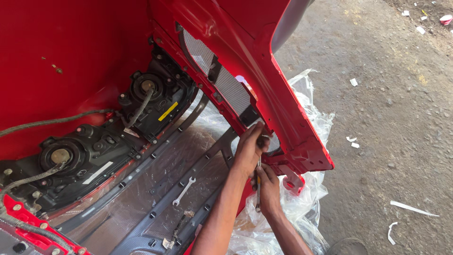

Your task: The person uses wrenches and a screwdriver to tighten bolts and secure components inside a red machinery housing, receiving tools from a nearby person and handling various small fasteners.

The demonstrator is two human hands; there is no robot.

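Bright, even daylight, soft shadows, sharp focus; edges perhaps slightly stretched.

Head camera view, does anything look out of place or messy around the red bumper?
A loose spanner lies on the grey panel inside the upturned red bumper, away from both hands. White scraps litter the ground, and crumpled clear plastic sheeting bunches under the bumper's edge.

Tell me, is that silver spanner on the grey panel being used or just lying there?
Lying loose. The spanner rests flat on the grey panel, apart from both hands; the left hand and right hand work at the red bumper.
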